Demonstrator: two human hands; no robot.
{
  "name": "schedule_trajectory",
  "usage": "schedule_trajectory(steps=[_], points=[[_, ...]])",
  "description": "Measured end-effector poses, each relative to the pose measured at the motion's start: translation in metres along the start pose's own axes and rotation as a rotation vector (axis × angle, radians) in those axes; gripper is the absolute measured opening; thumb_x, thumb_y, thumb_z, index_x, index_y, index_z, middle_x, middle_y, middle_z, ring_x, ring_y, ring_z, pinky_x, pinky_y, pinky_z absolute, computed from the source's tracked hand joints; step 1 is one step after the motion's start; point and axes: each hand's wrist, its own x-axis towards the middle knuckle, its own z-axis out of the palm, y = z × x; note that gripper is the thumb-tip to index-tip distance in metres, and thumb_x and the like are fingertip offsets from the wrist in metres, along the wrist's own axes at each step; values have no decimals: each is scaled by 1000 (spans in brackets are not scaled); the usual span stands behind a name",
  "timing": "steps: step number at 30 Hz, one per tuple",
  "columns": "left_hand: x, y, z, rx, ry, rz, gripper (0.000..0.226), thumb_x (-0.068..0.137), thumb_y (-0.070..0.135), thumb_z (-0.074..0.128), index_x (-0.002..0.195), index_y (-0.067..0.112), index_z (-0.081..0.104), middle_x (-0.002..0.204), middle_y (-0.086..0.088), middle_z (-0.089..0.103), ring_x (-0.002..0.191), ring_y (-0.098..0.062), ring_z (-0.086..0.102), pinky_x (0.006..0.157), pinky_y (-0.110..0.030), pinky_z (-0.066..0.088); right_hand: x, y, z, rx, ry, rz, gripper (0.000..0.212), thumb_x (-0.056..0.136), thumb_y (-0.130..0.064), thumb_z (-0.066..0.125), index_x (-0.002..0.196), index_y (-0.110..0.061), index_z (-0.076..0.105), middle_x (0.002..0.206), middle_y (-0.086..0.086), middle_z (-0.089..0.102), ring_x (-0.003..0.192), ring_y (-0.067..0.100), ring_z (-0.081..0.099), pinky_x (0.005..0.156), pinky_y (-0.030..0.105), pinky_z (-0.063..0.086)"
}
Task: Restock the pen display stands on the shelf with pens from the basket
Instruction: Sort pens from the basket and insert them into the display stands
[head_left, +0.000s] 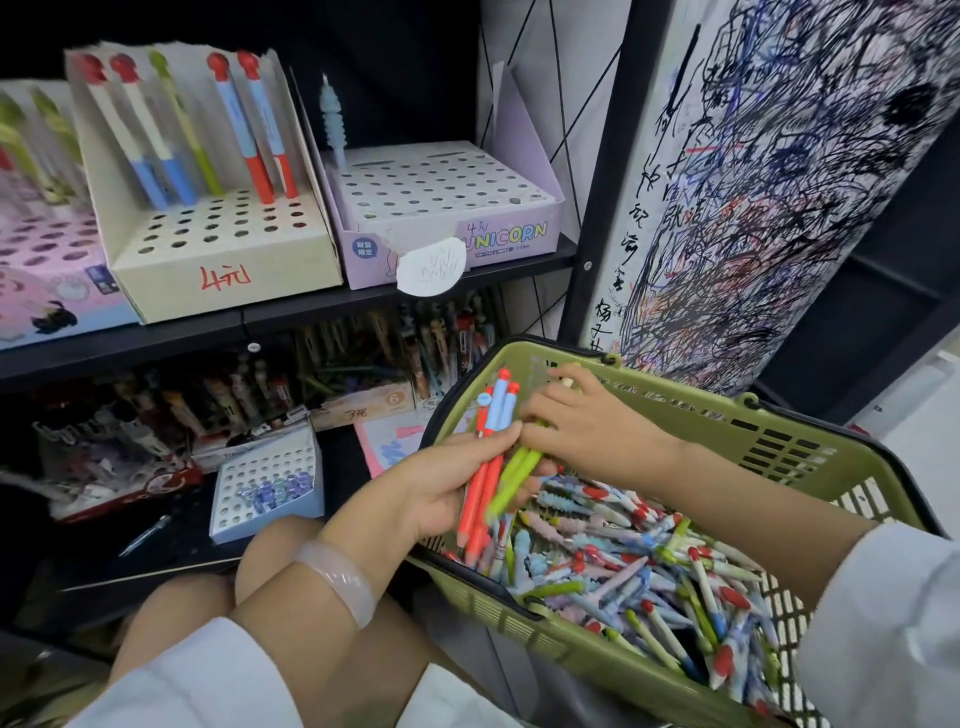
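Left hand (441, 483) grips a bundle of red and green pens (491, 467) over the green basket (779, 431); right hand (587, 421) touches the bundle. Cream display stand (223, 260) at 10 o'clock, lilac stand (498, 234) at 12.

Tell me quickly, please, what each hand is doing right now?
Left hand: holding a bunch of pens.
Right hand: pinching a green pen in that bunch.

I count five pens (176, 130) in the cream stand (223, 249), one blue pen (332, 122) in the lilac stand (441, 208), and one green basket (769, 431).
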Motion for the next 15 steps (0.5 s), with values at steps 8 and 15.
schedule_trajectory(steps=[8,15], points=[[-14,3,-3,107,44,314,17,91,1,51,104,11,56,66,-4,68,44,-10,53,44,-18,46,19,10,-15,-19,45,432,51,68,0,60,118,-11,61,128,14,56,124,31,50,108,53,25],[-39,19,-16,242,131,543,18,92,10,53,108,1,56,61,1,68,42,-5,52,36,-15,41,55,4,-34,1236,175,1228,40,98,-11,42,137,-14,38,104,1,61,85,11,62,72,21,50]])
